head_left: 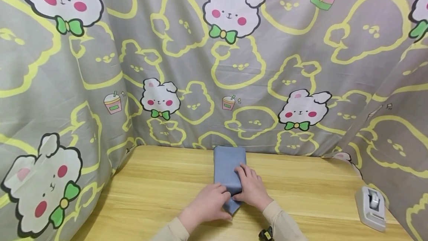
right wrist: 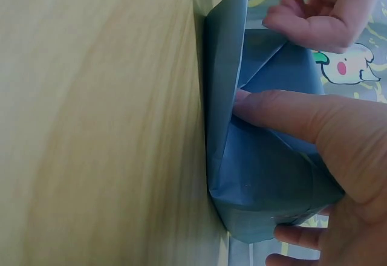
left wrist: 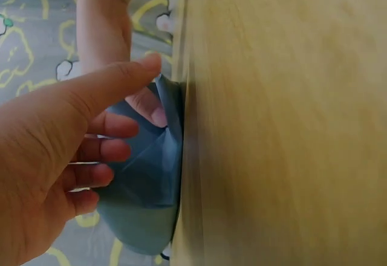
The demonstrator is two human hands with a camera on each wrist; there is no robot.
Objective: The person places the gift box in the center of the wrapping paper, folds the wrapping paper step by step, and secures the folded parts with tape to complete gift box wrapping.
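A box-shaped package (head_left: 229, 166) wrapped in blue-grey paper lies on the wooden table, its long side pointing away from me. At its near end a pointed paper flap (right wrist: 225, 90) sticks out low along the tabletop, with creased folds above it. My right hand (head_left: 252, 187) grips that end: the thumb (right wrist: 272, 110) presses into the folds while the fingers reach over the package's right side. My left hand (head_left: 207, 203) hovers at the near left corner. Its fingers (left wrist: 109, 150) are loosely bent with nothing between them, and the thumb extends close to the flap's tip.
A grey-white tape dispenser (head_left: 372, 208) stands at the table's right side. A small black object (head_left: 266, 233) shows beside the right sleeve. Grey curtain (head_left: 187, 62) with rabbit prints hangs behind the table and along both sides.
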